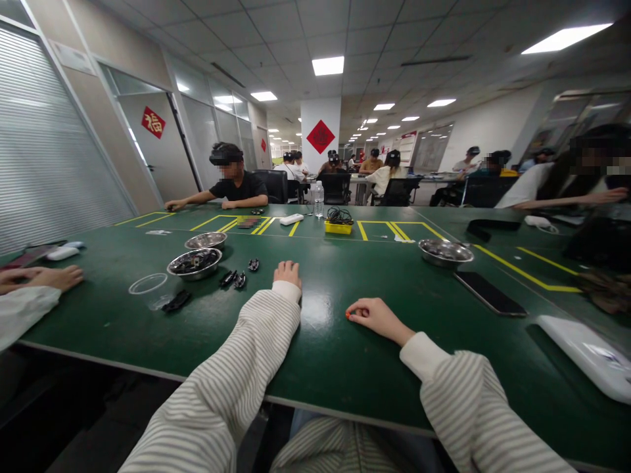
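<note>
My right hand (378, 318) is low over the green table, thumb and fingertips pinched on a small orange piece (348, 315), too small to name. Further forward, my left hand (288, 273) is at the tabletop, back of the hand up; its fingers bend down away from me, and their tips are hidden. Left of it lie several glossy black plastic parts (239, 281), with another black part (253, 265) closest to the hand. Beyond these stands a steel bowl (217, 268) filled with black parts.
A second steel bowl (206, 236) stands behind the first, near a clear plastic cup (156, 299). To the right are another bowl (446, 259), a phone (490, 293) and a white case (586, 355). A bottle (319, 200) and yellow tray (338, 228) stand ahead. Other people sit around.
</note>
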A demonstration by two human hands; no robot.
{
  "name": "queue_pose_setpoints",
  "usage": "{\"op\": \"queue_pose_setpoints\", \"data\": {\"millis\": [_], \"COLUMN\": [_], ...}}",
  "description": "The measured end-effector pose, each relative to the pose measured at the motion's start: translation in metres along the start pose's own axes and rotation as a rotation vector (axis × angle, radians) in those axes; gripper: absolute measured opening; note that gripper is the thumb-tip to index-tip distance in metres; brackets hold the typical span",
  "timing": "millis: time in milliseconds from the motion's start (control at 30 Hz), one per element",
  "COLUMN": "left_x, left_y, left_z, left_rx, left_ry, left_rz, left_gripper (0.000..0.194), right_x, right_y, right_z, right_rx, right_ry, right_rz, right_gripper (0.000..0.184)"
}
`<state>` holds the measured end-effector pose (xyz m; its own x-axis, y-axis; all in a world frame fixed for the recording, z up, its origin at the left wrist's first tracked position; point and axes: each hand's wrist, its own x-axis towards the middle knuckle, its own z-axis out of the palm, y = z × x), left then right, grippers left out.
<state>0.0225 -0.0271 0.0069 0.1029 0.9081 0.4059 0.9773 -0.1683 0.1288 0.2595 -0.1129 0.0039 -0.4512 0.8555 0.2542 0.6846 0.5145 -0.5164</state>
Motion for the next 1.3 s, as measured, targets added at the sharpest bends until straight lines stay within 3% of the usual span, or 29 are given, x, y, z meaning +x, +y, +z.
{"op": "queue_pose_setpoints", "data": {"millis": [67,167,333,533,667,1100,1300], "left_x": [0.006,0.01,0.004,-0.029,-0.044,-0.043,-0.045], "left_y": [-0.017,-0.027,-0.001,0.049,0.064,0.063,0.065], "left_z": [0.004,0.01,0.017,0.014,0.009,0.013,0.01], "left_rx": [0.02,-0.01,-0.099,-0.426,-0.484,-0.496,-0.483], "left_ry": [-0.046,-0.117,-0.184,-0.158,-0.138,0.009,0.012], "left_rz": [-0.13,-0.123,0.1,0.539,0.666,0.673,0.702], "left_gripper": [0.03,0.022,0.021,0.023,0.019,0.021,0.023], "right_x": [0.0,0.0,0.0,0.001,0.002,0.0,-0.001], "right_y": [-0.002,-0.002,0.002,0.003,0.0,-0.005,-0.006], "right_z": [0.0,0.0,0.003,0.004,0.002,-0.001,0.0], "right_rx": [-0.028,-0.029,-0.011,0.007,0.029,0.019,-0.021], "right_ry": [0.012,0.021,0.085,0.154,0.18,0.245,0.229], "right_rz": [-0.027,-0.045,-0.034,-0.018,-0.026,-0.006,-0.045], "right_gripper": [0.021,0.02,0.02,0.019,0.017,0.02,0.016]}}
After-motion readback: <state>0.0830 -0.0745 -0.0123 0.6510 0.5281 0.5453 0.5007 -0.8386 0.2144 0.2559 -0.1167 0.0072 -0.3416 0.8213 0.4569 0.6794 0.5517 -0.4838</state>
